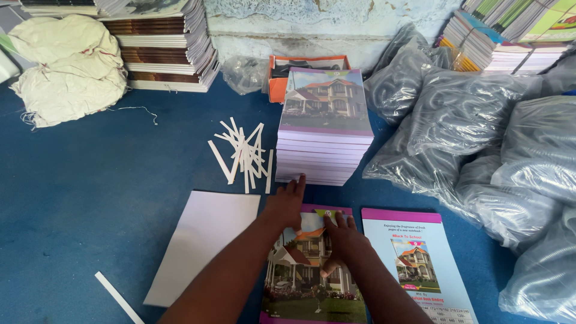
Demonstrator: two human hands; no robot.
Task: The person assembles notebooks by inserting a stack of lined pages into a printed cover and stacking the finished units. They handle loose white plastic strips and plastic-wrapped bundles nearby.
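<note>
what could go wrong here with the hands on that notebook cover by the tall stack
1. The left hand reaches right at the foot of the tall notebook stack; a nudge might tip or skew it.
2. The loose white paper strips lie close by and could get swept under the house-picture cover.
3. The right hand presses the cover beside the back cover sheet; sliding may overlap or crease them.

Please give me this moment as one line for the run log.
left hand: fingertips at base of notebook stack | right hand: flat on house-picture cover | beside: back cover sheet, white sheet, paper strips
</note>
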